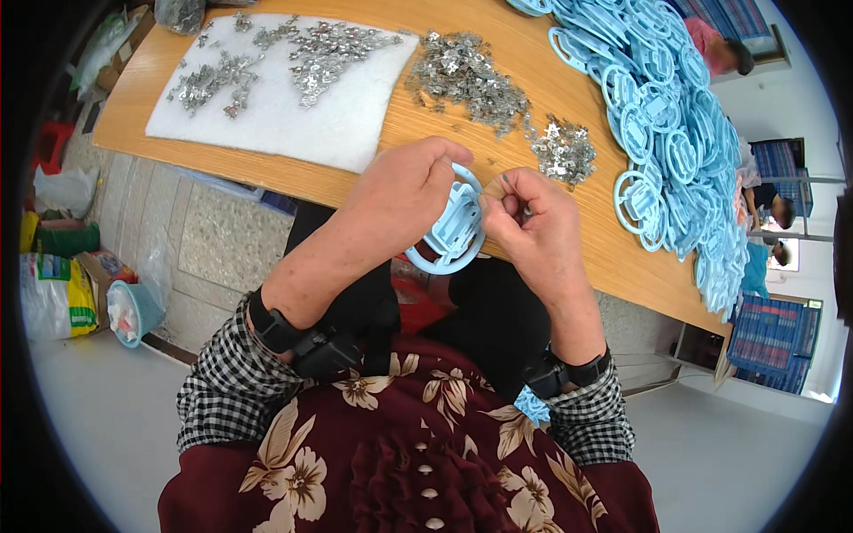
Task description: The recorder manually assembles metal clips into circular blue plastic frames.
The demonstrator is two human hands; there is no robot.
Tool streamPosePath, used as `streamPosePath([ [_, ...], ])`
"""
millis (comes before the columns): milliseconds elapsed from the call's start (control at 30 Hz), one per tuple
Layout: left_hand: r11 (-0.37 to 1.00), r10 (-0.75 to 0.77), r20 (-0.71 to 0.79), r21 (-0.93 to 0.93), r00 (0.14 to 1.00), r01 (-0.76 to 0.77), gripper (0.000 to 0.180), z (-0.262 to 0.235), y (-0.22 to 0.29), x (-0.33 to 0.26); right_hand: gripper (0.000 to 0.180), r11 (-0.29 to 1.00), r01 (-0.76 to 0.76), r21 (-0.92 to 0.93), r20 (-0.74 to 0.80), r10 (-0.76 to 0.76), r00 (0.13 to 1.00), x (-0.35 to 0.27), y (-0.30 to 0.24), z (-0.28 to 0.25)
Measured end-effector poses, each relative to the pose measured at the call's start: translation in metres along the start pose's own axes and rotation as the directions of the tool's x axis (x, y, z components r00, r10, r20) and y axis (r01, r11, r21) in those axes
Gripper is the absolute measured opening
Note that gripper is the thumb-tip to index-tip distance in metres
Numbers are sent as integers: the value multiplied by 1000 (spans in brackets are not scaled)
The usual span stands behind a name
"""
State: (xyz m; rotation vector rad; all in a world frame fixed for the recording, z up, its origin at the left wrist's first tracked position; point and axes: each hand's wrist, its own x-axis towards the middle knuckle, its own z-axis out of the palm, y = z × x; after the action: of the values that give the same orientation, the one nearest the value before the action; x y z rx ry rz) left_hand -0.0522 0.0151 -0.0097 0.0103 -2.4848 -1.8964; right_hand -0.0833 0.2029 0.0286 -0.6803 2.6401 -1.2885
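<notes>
A light-blue oval plastic frame with a slotted inner piece is tilted up over the table's near edge. My left hand is closed around its upper left side, the fingers partly hidden behind it. Against the frame's right side, my right hand is closed in a pinch. Whatever its fingertips hold is too small or hidden to make out. Just beyond the right hand lies a small heap of shiny metal clips. A larger pile of metal pieces is farther off, beyond both hands.
Many light-blue plastic frames are heaped along the table's right side. Loose metal pieces lie on a white padded sheet at the far left of the wooden table. A blue bin stands on the floor at left. Other people are at far right.
</notes>
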Motion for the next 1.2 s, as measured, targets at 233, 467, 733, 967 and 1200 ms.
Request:
streamPosePath([
  [233, 1000, -14, 16, 27, 1000, 14, 36, 0, -2, 1, 11, 944, 134, -301, -24, -147, 989, -2, -7, 10],
  [467, 1000, 6, 7, -10, 1000, -6, 38, 1, -3, 0, 24, 896, 222, -384, 38, -225, 974, -16, -13, 3],
  [733, 999, 32, -1, 13, 999, -32, 39, 1, -7, 2, 27, 884, -98, -458, 68, 145, 987, -23, -27, -10],
  [967, 1000, 11, 5, 0, 1000, -11, 39, 2, -4, 3, 22, 814, 197, -546, 39, -210, 977, -28, -7, -10],
  [1200, 1000, -1, 1, 6, 1000, 1, 38, 2, -6, 3, 30, 691, 235, -684, 97, -233, 968, -26, -18, -8],
])
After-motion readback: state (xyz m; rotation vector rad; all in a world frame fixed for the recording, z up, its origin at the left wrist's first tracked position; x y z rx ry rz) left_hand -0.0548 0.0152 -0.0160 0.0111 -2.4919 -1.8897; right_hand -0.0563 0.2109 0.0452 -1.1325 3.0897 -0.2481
